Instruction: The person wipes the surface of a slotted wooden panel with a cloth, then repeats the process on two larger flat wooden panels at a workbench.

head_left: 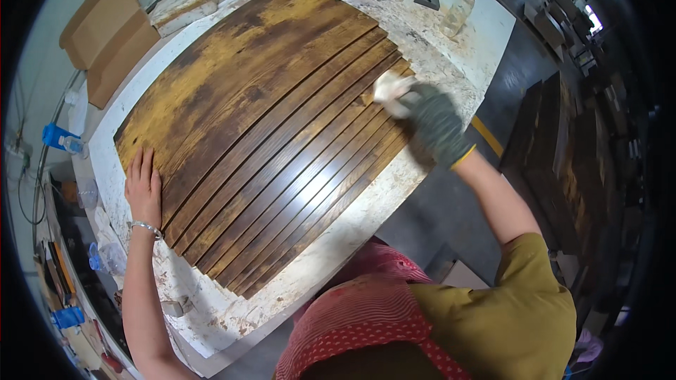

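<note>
Looking mid-wipe: right hand [433, 119] fingers holding rag [391, 90], left hand [144, 188] fingers slightly spread, can't tell which boards [232, 84] are done.

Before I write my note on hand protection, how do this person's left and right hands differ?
The left hand is bare, with a bracelet at the wrist; the right hand wears a dark glove with a yellow edge. The left hand rests open, while the right hand, blurred, grips a white cloth-like wad. Both are at the brown boards, at opposite ends.
</note>
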`<state>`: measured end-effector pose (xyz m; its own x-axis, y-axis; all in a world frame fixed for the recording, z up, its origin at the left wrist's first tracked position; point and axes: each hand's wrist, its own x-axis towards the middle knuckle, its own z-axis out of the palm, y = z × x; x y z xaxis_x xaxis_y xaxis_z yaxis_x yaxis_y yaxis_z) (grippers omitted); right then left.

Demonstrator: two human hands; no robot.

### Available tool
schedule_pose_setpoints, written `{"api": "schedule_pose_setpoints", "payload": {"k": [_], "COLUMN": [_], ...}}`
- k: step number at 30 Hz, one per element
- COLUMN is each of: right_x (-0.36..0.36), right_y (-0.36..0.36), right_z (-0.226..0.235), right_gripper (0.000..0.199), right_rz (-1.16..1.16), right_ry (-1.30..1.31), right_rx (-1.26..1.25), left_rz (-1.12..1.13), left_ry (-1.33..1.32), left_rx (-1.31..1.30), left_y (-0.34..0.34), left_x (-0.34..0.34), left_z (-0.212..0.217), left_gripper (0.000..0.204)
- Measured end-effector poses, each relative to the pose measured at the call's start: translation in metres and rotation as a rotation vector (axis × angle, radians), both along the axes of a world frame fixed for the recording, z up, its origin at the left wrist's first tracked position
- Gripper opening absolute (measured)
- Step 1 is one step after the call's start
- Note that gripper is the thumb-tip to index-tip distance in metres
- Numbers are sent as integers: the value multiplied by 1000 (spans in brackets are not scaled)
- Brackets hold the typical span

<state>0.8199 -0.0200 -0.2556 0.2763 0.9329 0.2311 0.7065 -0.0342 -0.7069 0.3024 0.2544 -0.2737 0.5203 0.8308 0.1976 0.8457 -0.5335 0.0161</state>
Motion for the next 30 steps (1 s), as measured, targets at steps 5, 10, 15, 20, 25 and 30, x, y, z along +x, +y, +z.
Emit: {"api": "schedule_pose_setpoints", "payload": {"k": [5,10,15,20,25,30], "right_x": [-58,64,104,7,69,80], "right_y": [17,3,-30,-39,-26,-32], "right_z": [-47,-33,-40,-103,-69,-22], "right_gripper": [18,22,34,40,29,34], "right_rz": [345,-397,-217,30,-213,-175], "right_ry": [326,-243,-582,3,-275,-686], "right_rx": [248,-192,-263,31,-115,-87], "left_rz": [-32,-49,-28,-16,-63,-75], "left_ry": [40,-11,35,42,19,17], "left_rx": [-7,-45,-48,-50,-57,-34], "left_y": [1,1,0,2,3,2], "left_x": [-1,-2,-4,-3,-4,-6], "left_z": [4,5,6,7,7,9], "left_gripper": [50,51,53,54,54,54]}}
